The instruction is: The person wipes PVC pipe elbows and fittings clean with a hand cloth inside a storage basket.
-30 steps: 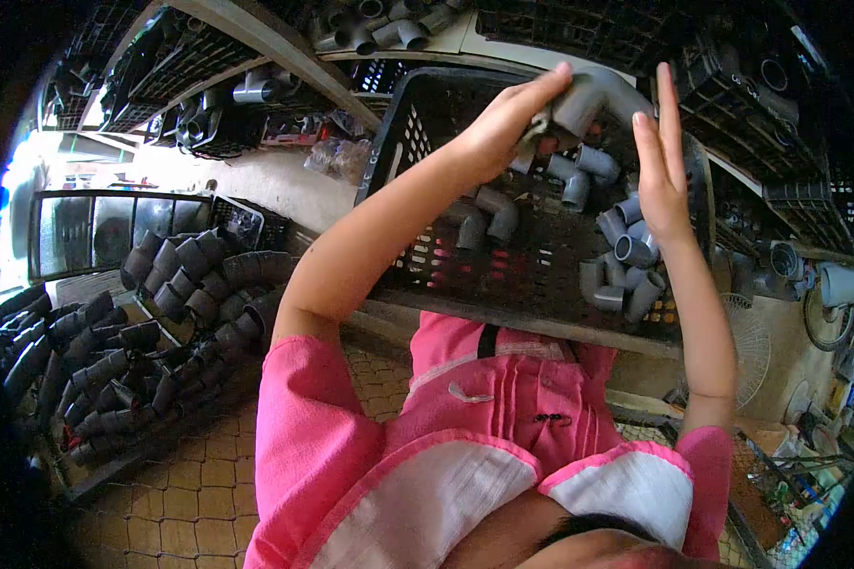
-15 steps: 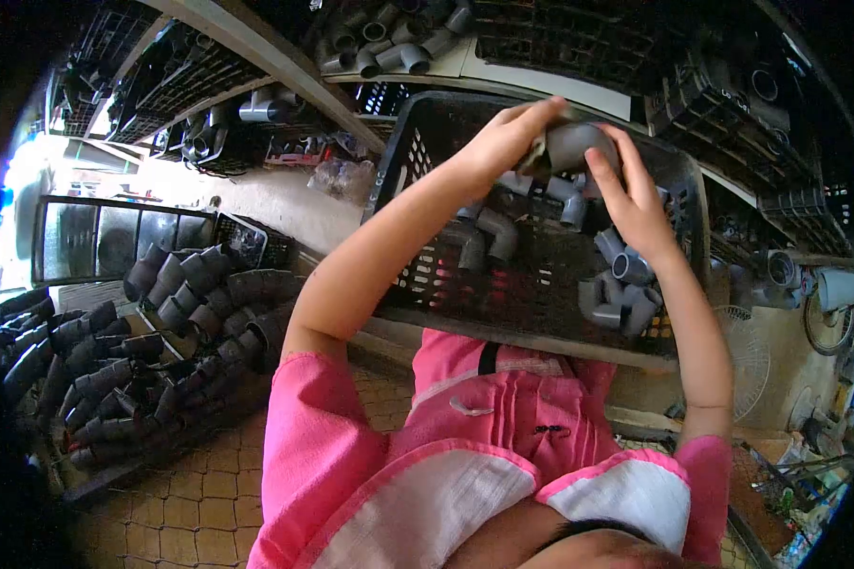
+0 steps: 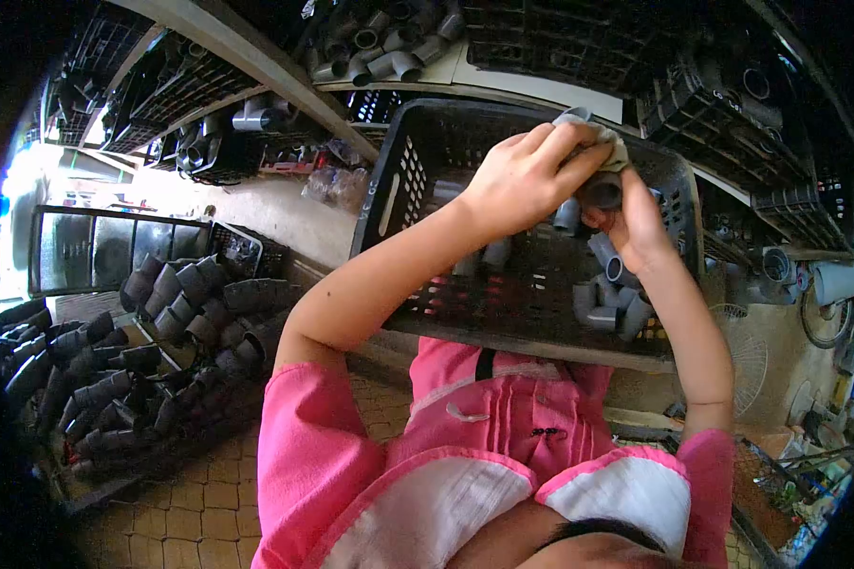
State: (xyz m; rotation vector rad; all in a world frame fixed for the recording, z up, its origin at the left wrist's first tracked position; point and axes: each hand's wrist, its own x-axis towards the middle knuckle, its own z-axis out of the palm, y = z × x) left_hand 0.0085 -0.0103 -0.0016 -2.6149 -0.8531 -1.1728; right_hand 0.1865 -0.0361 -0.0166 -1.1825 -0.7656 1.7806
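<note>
Above the black plastic crate (image 3: 503, 343), my left hand (image 3: 527, 180) is closed around a pale rag (image 3: 615, 152) and presses it against a grey pipe fitting. My right hand (image 3: 643, 228) grips that pipe fitting (image 3: 602, 195) from the right, with its round opening facing me. Much of the fitting is hidden by the fingers and the rag, so its full shape cannot be made out. Several grey pipe elbows lie in the crate below, including an elbow (image 3: 595, 311) at the lower right and a fitting (image 3: 620, 269) just under my right hand.
On the left, a large heap of dark grey pipe fittings (image 3: 176, 303) rests on a low surface. Shelves ahead hold more fittings (image 3: 389, 47) and black crates (image 3: 707, 114). A wooden beam (image 3: 256, 57) slants across the upper left. A fan (image 3: 745, 360) stands at the right.
My left hand has moved right and over the fitting with the rag. The fitting has turned, its opening now towards me, and my right hand has shifted slightly lower around it.
</note>
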